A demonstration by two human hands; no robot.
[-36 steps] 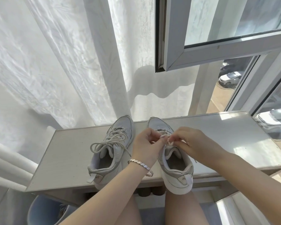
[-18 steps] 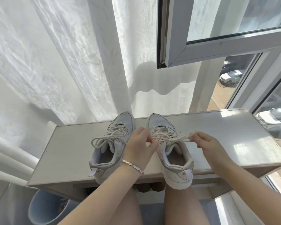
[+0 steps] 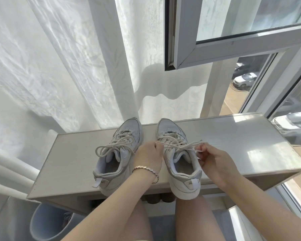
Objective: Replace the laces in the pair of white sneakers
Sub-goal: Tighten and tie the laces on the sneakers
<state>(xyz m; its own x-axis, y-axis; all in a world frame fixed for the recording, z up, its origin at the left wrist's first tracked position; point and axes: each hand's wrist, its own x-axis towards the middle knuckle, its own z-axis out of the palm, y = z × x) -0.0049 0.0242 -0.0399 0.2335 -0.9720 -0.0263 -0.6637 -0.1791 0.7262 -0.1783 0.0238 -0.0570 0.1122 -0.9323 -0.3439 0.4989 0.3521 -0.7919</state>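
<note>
Two white sneakers stand side by side on the pale bench (image 3: 73, 164), toes toward the curtain (image 3: 59, 66), heels overhanging the near edge above the person's bare knees. The left sneaker (image 3: 109, 173) carries a lace tied in a loose bow. The right sneaker (image 3: 185, 179) has its lace (image 3: 181, 146) undone at the top, the two free ends crossing over the tongue and pulled out sideways.

The left hand (image 3: 149, 157) sits between the shoes, back of the hand up, wrist bent forward, a bracelet (image 3: 146, 169) at the wrist; its fingers are curled in and pinch one end of the lace just at the inner edge of the right sneaker. The right hand (image 3: 215, 162) is held just outside that shoe, forearm coming in from the lower right; thumb and forefinger pinch the other end, the remaining fingers loosely folded. Both forearms are bare.

A pale bucket (image 3: 40, 225) stands under the bench at left.
</note>
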